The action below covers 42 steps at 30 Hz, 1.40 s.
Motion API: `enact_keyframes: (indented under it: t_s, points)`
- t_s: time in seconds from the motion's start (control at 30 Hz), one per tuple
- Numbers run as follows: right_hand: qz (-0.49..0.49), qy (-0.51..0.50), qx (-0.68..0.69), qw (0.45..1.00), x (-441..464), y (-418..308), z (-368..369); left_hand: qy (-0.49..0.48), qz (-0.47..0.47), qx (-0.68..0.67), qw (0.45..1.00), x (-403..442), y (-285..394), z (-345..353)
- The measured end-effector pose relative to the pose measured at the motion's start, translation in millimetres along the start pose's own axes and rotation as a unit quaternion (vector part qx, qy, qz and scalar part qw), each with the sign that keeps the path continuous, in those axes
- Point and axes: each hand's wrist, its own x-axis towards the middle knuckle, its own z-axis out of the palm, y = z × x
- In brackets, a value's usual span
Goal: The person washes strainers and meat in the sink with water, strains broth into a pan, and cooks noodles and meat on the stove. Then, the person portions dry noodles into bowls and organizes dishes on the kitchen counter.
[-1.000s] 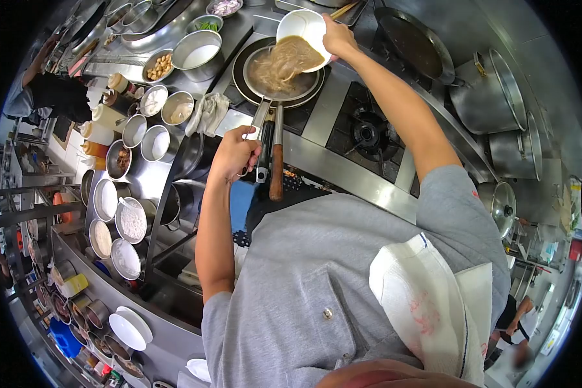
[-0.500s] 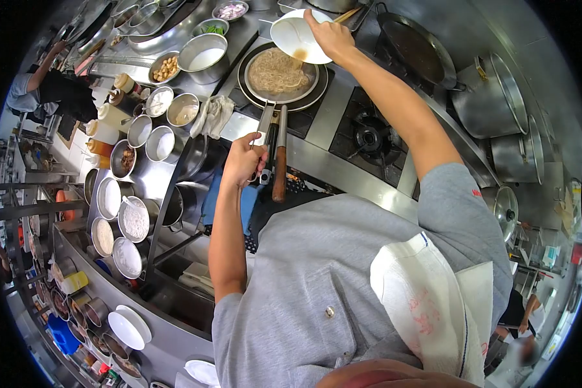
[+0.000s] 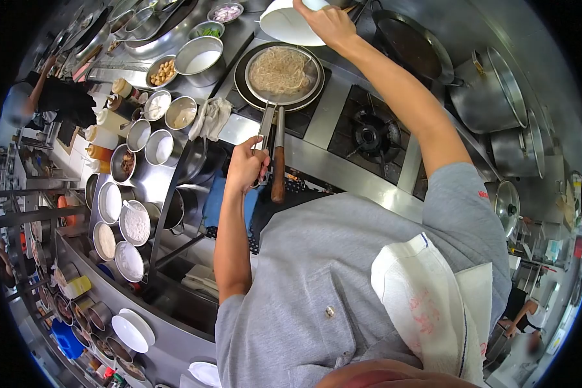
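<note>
My left hand (image 3: 246, 165) is closed around the metal handle of a round strainer (image 3: 286, 72). Thin pale-brown noodles (image 3: 279, 71) lie in the strainer, which is over a dark pan (image 3: 240, 72) on the stove. Beside my left hand is the pan's wooden handle (image 3: 278, 174), untouched by it as far as I can tell. Up beyond the pan, my right hand (image 3: 328, 24) grips a tilted white bowl (image 3: 284, 24) by its rim. The bowl's inside looks white, and nothing pours from it.
A bare burner (image 3: 368, 132) is right of the pan, with a wok (image 3: 412, 45) and large pots (image 3: 488, 94) beyond. Left are a folded cloth (image 3: 210, 118), a metal pot (image 3: 200, 59), squeeze bottles (image 3: 101, 136) and several ingredient containers (image 3: 136, 223). Another person (image 3: 61, 100) stands far left.
The noodles and brown liquid have poured out of the white bowl into the strainer. My right hand has moved the bowl up and left, away from the pan. My left hand keeps its hold.
</note>
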Motion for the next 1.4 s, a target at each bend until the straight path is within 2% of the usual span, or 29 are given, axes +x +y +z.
enact_keyframes:
  t_s: [0.07, 0.23, 0.33, 0.4, 0.43, 0.47, 0.53, 0.77, 0.83, 0.93, 0.97, 1.0, 1.07, 1.1, 1.13, 1.2, 1.27, 1.4]
  points:
    - [0.008, -0.037, -0.035, 0.999, 6.3, -4.9, -26.3, 0.001, -0.004, 0.0, 1.0, -2.4, 2.8, 1.8]
    - [0.051, -0.015, -0.03, 0.998, 2.3, 0.4, -30.8, 0.005, -0.002, -0.007, 1.0, -4.5, -0.4, 4.0]
    - [0.099, -0.037, 0.02, 0.994, -3.8, 14.4, -12.5, 0.003, 0.0, -0.006, 1.0, -4.7, 1.9, 3.0]
    - [0.18, 0.008, 0.152, 0.972, -14.7, 25.6, 7.5, 0.002, 0.002, -0.006, 1.0, -4.8, 3.3, 1.4]
    - [0.174, 0.025, 0.081, 0.981, -21.1, 21.8, 4.3, 0.0, 0.007, -0.001, 1.0, -5.2, 4.3, 0.8]
    - [0.178, 0.027, 0.082, 0.98, -25.9, 21.3, -0.3, -0.001, 0.011, 0.004, 1.0, -6.4, 5.7, 0.8]
    - [0.176, -0.111, 0.048, 0.977, -30.8, 22.0, -10.7, 0.003, 0.008, 0.005, 1.0, -8.6, 9.5, 2.1]
    - [0.168, -0.143, 0.133, 0.966, -28.9, 20.7, -25.9, 0.006, 0.025, 0.015, 1.0, -7.7, 10.4, 4.5]
    - [0.201, -0.114, 0.058, 0.971, -29.9, 18.8, -26.5, 0.004, 0.038, -0.003, 0.999, -6.6, 8.1, 3.5]
    - [0.248, -0.095, 0.093, 0.96, -35.9, 44.3, -13.4, 0.006, 0.039, -0.013, 0.999, -5.4, 6.4, 2.3]
    - [0.386, -0.006, 0.242, 0.89, -42.4, 47.4, -9.0, 0.011, 0.036, -0.014, 0.999, -5.3, 6.0, 2.7]
    - [0.396, -0.011, 0.238, 0.887, -52.5, 59.4, -0.8, 0.014, 0.033, 0.001, 0.999, -5.7, 7.8, 3.4]
    - [0.296, -0.037, 0.2, 0.933, -81.8, 84.0, 21.6, 0.01, 0.035, 0.001, 0.999, -3.4, 4.4, 2.2]
    - [0.287, 0.022, 0.12, 0.95, -104.6, 86.6, 30.6, 0.01, 0.03, -0.019, 0.999, -2.9, 3.8, 2.9]
    - [0.291, 0.019, 0.118, 0.949, -123.3, 84.6, 21.1, 0.006, 0.027, -0.017, 0.999, -1.8, 1.7, 3.1]
    - [0.371, -0.09, 0.23, 0.895, -159.4, 68.4, -11.3, 0.003, 0.034, 0.001, 0.999, 1.7, -2.3, 2.4]
    - [0.411, -0.137, 0.247, 0.867, -191.2, 65.1, -23.2, -0.004, 0.028, -0.003, 1.0, 1.4, -2.9, 4.4]
    - [0.436, -0.156, 0.226, 0.857, -257.0, 69.8, -9.6, 0.003, 0.013, 0.011, 1.0, 2.0, 1.6, 10.9]
